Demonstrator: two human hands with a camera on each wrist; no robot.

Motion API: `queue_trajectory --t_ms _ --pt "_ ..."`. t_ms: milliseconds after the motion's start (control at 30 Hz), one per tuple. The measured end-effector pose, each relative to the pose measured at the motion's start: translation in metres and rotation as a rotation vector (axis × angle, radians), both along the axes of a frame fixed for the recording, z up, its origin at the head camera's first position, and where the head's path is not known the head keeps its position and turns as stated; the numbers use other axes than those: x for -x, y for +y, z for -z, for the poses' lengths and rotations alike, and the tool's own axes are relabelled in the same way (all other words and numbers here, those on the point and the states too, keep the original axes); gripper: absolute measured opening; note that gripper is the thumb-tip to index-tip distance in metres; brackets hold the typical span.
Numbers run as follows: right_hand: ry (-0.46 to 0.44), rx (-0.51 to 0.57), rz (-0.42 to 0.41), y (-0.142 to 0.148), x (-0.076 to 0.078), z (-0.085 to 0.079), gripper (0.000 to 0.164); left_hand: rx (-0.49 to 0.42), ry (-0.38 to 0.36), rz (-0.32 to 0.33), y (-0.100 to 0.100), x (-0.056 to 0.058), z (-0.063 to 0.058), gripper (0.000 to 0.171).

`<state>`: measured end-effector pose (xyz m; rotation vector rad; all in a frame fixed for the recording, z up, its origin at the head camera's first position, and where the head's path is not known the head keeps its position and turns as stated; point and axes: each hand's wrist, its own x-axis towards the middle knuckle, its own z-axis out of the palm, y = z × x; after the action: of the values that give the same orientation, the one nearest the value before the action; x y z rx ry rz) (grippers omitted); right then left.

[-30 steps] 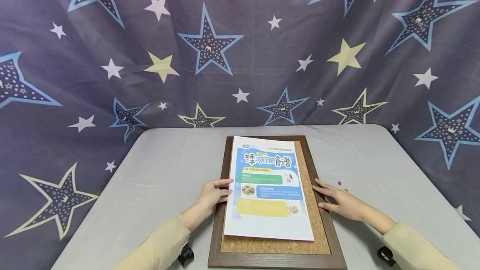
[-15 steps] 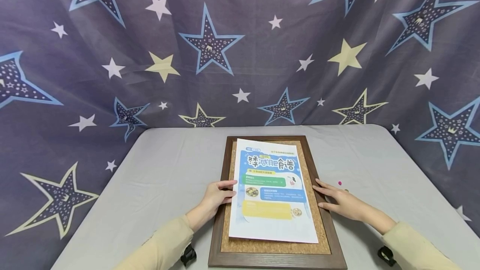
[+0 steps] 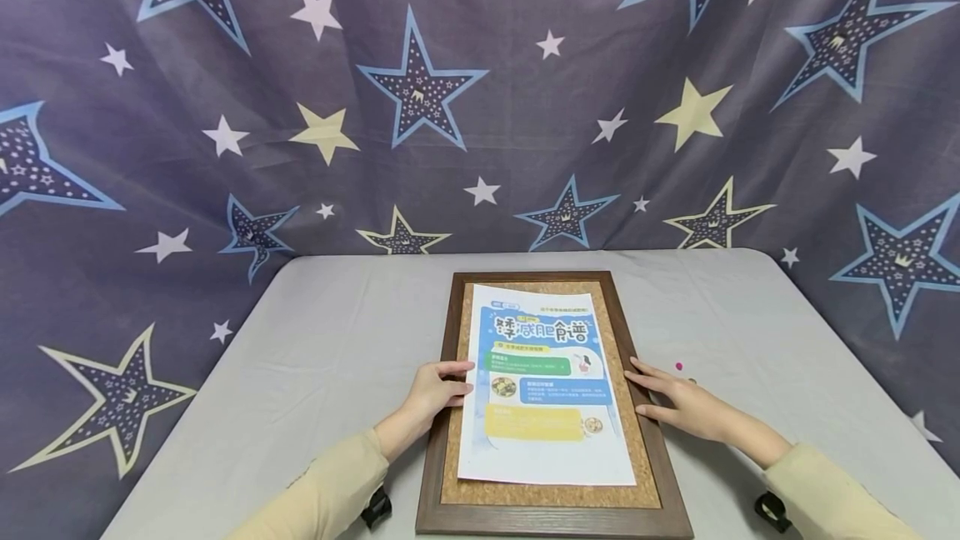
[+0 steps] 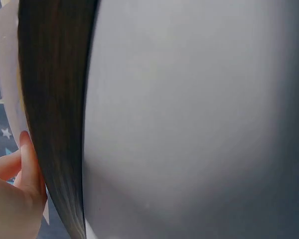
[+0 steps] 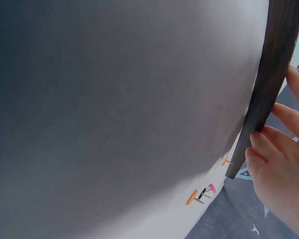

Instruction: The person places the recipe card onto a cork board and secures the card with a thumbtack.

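A printed poster [image 3: 551, 461] in blue, green and yellow lies over a cork board [image 3: 555, 496] with a dark wooden frame [image 3: 555, 521]. Cork shows along all four sides of the sheet, which sits slightly askew. At the poster's left edge, my left hand [image 3: 423, 397] pinches the paper between thumb and fingers; in the left wrist view its fingertips reach past the frame's inner edge. My right hand [image 3: 686, 407] rests against the frame's right side, its fingers extended and touching the wood. In the right wrist view its fingertips lie along that rail.
Several pushpins lie on the grey tabletop [image 3: 352, 332] beyond the right hand, including an orange pushpin [image 5: 192, 197] and a pink pushpin [image 5: 212, 188]. Behind the table hangs a star-patterned curtain [image 3: 510, 107].
The poster has shifted right and a little towards me, carried by my left hand. Its top edge now sits lower on the board. My right hand has stayed at the frame.
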<state>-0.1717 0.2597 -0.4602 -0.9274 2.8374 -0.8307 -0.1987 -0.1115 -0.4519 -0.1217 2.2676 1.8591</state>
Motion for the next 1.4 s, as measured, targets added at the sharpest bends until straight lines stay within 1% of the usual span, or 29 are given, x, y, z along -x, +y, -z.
queue_trajectory --t_ms 167,400,600,833,1067,1233,1333,1400 --pt "0.003 0.003 -0.006 -0.0003 0.0001 -0.0002 0.054 0.044 0.006 0.005 -0.0001 0.0026 0.0022 0.031" --pt "0.021 0.009 -0.011 -0.0002 0.0005 0.0011 0.053 0.071 0.010 0.022 -0.0009 0.0043 0.0030 0.031" --pt "0.026 0.010 -0.004 -0.0002 0.0015 0.0027 0.053 0.102 0.038 0.031 -0.0002 0.0047 0.0030 0.030" --pt "-0.011 0.000 0.017 0.0006 0.0027 0.0033 0.055 0.117 0.064 0.040 0.0018 0.0044 0.0025 0.031" --pt "0.013 -0.002 0.003 0.0004 0.0015 0.0029 0.054 0.139 0.074 0.052 0.0019 0.0063 0.0027 0.030" --pt "0.010 -0.003 -0.004 0.0004 0.0010 0.0018 0.054 0.140 0.076 0.064 0.0024 0.0060 0.0030 0.030" --pt "0.013 -0.002 -0.005 0.0003 0.0010 0.0020 0.054 0.154 0.091 0.079 0.0026 0.0054 0.0029 0.029" --pt "0.017 -0.001 -0.006 0.0002 0.0011 0.0023 0.054 0.182 0.115 0.091 0.0025 0.0053 0.0023 0.028"
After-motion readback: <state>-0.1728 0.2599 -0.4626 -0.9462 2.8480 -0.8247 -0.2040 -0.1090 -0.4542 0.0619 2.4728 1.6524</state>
